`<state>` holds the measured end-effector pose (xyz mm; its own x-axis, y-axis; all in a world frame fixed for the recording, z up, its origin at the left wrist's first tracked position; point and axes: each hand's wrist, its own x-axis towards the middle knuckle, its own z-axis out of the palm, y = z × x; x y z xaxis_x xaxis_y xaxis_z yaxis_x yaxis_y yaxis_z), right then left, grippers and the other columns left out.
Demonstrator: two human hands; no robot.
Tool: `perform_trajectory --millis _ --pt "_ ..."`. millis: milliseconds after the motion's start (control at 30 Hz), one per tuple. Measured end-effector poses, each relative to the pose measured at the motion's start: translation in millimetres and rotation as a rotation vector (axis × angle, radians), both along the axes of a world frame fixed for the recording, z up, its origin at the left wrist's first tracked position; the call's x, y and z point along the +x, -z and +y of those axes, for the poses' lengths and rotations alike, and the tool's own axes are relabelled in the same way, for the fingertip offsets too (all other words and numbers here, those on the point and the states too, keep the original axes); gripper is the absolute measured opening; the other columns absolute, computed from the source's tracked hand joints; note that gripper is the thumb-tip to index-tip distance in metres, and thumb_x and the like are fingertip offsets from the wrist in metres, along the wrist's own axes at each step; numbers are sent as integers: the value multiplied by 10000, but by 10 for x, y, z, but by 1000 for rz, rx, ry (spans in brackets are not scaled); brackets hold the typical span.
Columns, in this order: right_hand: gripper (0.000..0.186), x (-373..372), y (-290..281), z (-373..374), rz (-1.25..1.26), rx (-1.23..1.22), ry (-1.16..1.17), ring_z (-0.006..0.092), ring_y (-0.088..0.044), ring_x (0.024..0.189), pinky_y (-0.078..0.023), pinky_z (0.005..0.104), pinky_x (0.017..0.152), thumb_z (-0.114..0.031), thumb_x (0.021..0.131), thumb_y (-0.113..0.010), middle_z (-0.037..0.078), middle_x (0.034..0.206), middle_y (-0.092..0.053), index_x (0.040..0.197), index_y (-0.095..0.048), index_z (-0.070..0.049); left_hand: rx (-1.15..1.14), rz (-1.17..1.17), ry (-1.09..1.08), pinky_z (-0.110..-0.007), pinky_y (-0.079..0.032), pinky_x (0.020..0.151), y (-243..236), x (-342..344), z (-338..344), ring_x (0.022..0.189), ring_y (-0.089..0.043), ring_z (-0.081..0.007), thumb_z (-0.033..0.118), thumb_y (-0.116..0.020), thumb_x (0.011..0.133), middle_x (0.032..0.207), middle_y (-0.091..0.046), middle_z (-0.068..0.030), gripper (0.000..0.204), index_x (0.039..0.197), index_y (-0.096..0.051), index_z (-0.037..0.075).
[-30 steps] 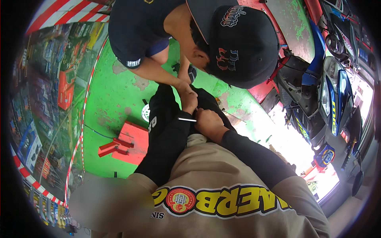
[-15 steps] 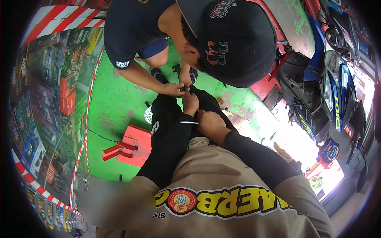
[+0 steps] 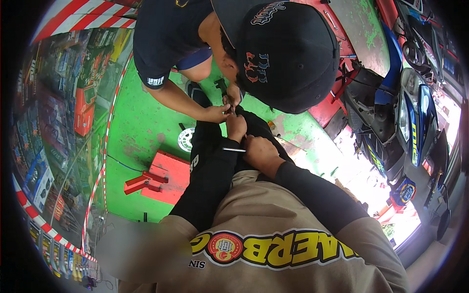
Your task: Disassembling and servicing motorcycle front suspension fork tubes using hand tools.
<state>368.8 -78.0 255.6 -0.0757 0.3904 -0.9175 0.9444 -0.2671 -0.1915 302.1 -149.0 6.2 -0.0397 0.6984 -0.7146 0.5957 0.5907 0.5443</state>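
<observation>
My left hand (image 3: 236, 128) is closed just below a co-worker's fingers, touching or close to a dark metal part; what it grips is hidden. My right hand (image 3: 262, 152) is closed beside it, around a slim shiny metal rod (image 3: 234, 150) whose bare end points left across my left wrist. The rod's other end is covered by my fingers. The co-worker's hands (image 3: 217, 114) hold the dark metal part (image 3: 222, 87) between us. That person, in a black cap (image 3: 293, 58), bends in over it.
A red metal stand (image 3: 168, 175) and a silver toothed disc (image 3: 185, 139) are on the green floor (image 3: 146, 117), left of my legs. Packed glass display shelves (image 3: 53, 122) line the left behind striped tape. Blue motorcycle bodywork (image 3: 415, 117) stands at the right.
The co-worker's head and the dark metal part have shifted slightly down in view, and more of the part shows. My hands keep nearly the same pose, the rod still in my right.
</observation>
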Motion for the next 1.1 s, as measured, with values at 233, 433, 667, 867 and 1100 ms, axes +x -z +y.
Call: perform_trajectory --millis 233,433,667,867,1100 --pt "259 -73 -19 -29 16 7 -14 409 -697 859 -560 485 785 -216 864 -580 247 878 -697 1002 -644 -6 98 141 251 -465 -497 934 30 -85 -30 1072 -612 -457 52 -504 836 1072 -635 -340 300 1035 -637 -129" --pt "261 -39 -33 -19 -3 5 -2 413 -697 847 -560 491 769 -226 877 -572 259 868 -693 982 -640 2 139 59 414 -484 -547 701 -458 -102 256 734 -679 -407 61 -518 852 784 -670 -254 242 716 -679 -59" --pt "261 -32 3 -50 -4 34 -20 420 -696 834 -558 494 766 -227 898 -544 269 861 -689 967 -636 8 -50 82 234 -457 -554 757 -475 -51 259 818 -707 -380 95 -525 864 804 -695 -231 241 760 -703 -30" --pt "259 -37 -10 -23 -15 24 -3 422 -695 833 -553 501 762 -233 907 -542 266 858 -689 968 -643 -2 -24 18 201 -508 -534 737 -472 -52 272 826 -659 -472 128 -504 894 802 -646 -313 305 724 -633 -89" --pt "268 -80 -79 67 3 -7 -11 418 -696 837 -554 503 763 -244 907 -548 259 853 -692 940 -659 -2 -97 -29 9 -528 -529 739 -290 -28 156 839 -656 -484 138 -515 889 802 -639 -341 309 716 -621 -95"
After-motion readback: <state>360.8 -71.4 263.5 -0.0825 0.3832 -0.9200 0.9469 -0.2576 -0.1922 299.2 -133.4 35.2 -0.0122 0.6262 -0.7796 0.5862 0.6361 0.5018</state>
